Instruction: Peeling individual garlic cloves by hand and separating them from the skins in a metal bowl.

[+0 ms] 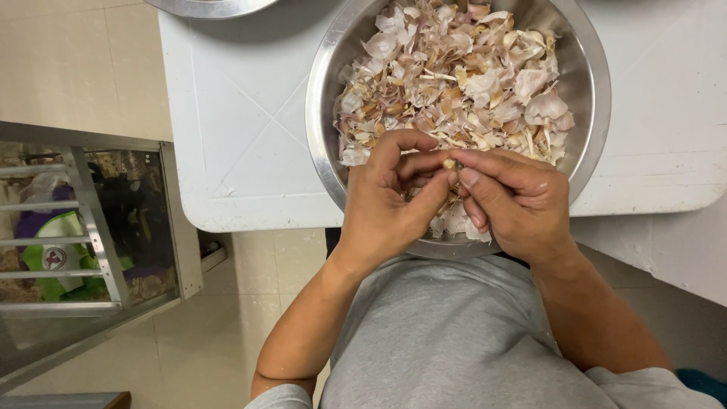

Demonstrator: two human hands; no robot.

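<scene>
A wide steel bowl (322, 136) stands at the near edge of a white table (242, 113), piled with papery garlic skins (454, 76). My left hand (386, 204) and my right hand (511, 201) meet over the bowl's near rim. Between the fingertips of both hands sits a small garlic clove (450, 163), mostly hidden by my fingers. My left thumb and forefinger pinch it from the left; my right thumb presses on it from the right.
The rim of a second steel bowl (208, 7) shows at the top left. To the left on the tiled floor (219, 326) stands a glass-fronted metal cabinet (91, 227) with wire racks and bagged goods inside. My grey shirt fills the bottom.
</scene>
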